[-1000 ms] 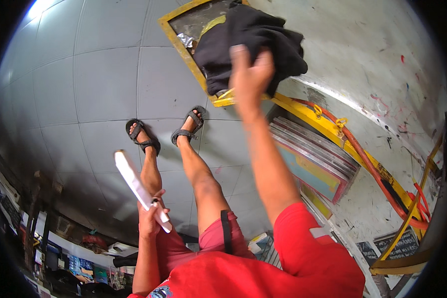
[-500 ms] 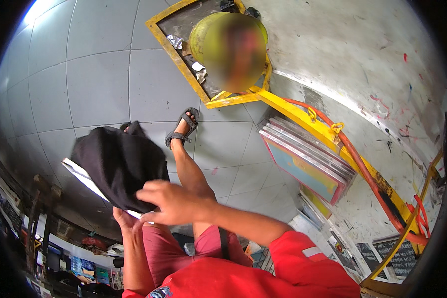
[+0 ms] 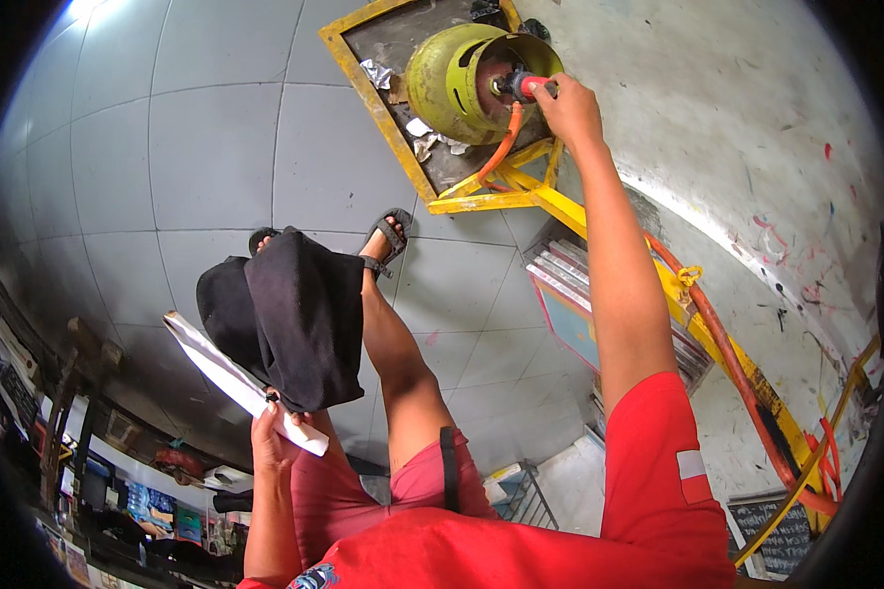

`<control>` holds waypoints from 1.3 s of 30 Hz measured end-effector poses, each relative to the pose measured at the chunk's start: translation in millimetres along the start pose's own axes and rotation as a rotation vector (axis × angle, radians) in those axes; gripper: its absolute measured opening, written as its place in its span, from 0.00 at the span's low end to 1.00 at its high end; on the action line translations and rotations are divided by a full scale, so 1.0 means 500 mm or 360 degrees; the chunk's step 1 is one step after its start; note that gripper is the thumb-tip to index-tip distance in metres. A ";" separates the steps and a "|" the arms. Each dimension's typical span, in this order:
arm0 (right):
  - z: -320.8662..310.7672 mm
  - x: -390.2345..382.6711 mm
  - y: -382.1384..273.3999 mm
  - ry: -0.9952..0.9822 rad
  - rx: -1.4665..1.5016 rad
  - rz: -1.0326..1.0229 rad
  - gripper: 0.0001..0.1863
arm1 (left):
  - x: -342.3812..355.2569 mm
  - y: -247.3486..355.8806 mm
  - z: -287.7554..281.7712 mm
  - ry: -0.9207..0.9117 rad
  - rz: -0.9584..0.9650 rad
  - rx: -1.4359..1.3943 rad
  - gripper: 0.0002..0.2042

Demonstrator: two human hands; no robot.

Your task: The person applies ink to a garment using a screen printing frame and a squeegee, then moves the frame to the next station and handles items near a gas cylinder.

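Reaching far forward, my right hand point(image 3: 568, 108) is closed on the red-and-black gas regulator point(image 3: 526, 86) fixed to the top of a yellow-green gas cylinder point(image 3: 454, 83). An orange hose point(image 3: 502, 152) runs down from that regulator. At the lower left, my left hand point(image 3: 273, 437) grips the near end of a long, flat white board point(image 3: 228, 375). Black cloth point(image 3: 306, 314) hangs in folds beside and over the board, above my leg. A small black piece point(image 3: 271, 397) shows by my left fingertips; its kind I cannot make out.
The cylinder lies in a yellow metal frame point(image 3: 481, 203) with crumpled scraps point(image 3: 424, 145) beside it. A yellow beam point(image 3: 702, 319) carries the hose along the wall. Flat framed panels point(image 3: 567, 314) lean beneath it. Grey floor tiles point(image 3: 216, 147) spread to the left.
My right hand has left the black cloth and reached forward to the regulator. The cloth and board have shifted slightly right, still with my left hand at the board.
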State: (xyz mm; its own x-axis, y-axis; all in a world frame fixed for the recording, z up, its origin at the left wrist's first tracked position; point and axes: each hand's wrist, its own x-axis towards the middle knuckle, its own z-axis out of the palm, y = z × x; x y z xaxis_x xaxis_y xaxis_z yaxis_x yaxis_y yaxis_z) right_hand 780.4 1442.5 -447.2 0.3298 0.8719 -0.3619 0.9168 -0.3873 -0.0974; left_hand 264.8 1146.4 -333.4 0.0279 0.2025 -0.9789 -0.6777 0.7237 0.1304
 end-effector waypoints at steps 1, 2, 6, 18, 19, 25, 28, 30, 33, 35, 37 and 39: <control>0.001 0.001 0.002 0.0009 -0.0028 -0.0063 0.21 | 0.000 0.001 0.000 0.0010 0.0009 -0.0007 0.14; 0.003 0.001 0.005 0.0018 -0.0056 -0.0124 0.20 | 0.001 0.002 -0.001 0.0021 0.0018 -0.0013 0.14; 0.006 0.002 0.015 0.0090 -0.0056 -0.0361 0.18 | 0.008 0.008 -0.026 0.0027 0.0045 -0.0076 0.13; -0.011 0.002 0.034 0.0005 -0.0070 -0.0695 0.23 | -0.003 0.012 -0.006 -0.0025 0.0039 -0.0066 0.13; -0.011 -0.001 0.032 0.0035 -0.0012 -0.0658 0.25 | -0.004 0.013 -0.006 -0.0035 0.0042 -0.0064 0.13; -0.008 -0.055 0.011 0.0234 0.0141 -0.0425 0.33 | -0.004 0.017 -0.023 -0.0011 0.0039 -0.0080 0.13; 0.007 -0.061 0.023 0.0241 0.0074 -0.0372 0.33 | -0.012 0.027 -0.031 -0.0086 0.0034 -0.0020 0.13; 0.006 -0.040 0.025 0.0238 0.0058 -0.0316 0.33 | -0.020 0.036 -0.035 -0.0124 0.0035 0.0028 0.13; 0.004 -0.012 0.014 0.0169 0.0012 -0.0240 0.32 | -0.029 0.045 -0.039 -0.0128 0.0053 0.0078 0.13; 0.006 -0.008 0.007 0.0112 -0.0034 -0.0194 0.32 | -0.031 0.047 -0.042 -0.0138 0.0066 0.0104 0.13; 0.003 -0.009 0.004 0.0079 -0.0089 -0.0145 0.31 | -0.031 0.050 -0.030 -0.0150 0.0075 0.0083 0.13; 0.013 -0.020 -0.001 0.0209 -0.0070 -0.0161 0.31 | -0.032 0.054 -0.015 -0.0161 0.0092 0.0096 0.13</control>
State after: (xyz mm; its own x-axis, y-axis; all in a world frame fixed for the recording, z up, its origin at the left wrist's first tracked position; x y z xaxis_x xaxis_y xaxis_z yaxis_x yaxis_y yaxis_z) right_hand 775.1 1432.4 -449.4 0.2593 0.9385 -0.2278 0.9548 -0.2846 -0.0855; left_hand 240.8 1157.7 -315.1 0.0657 0.3084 -0.9490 -0.6350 0.7465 0.1987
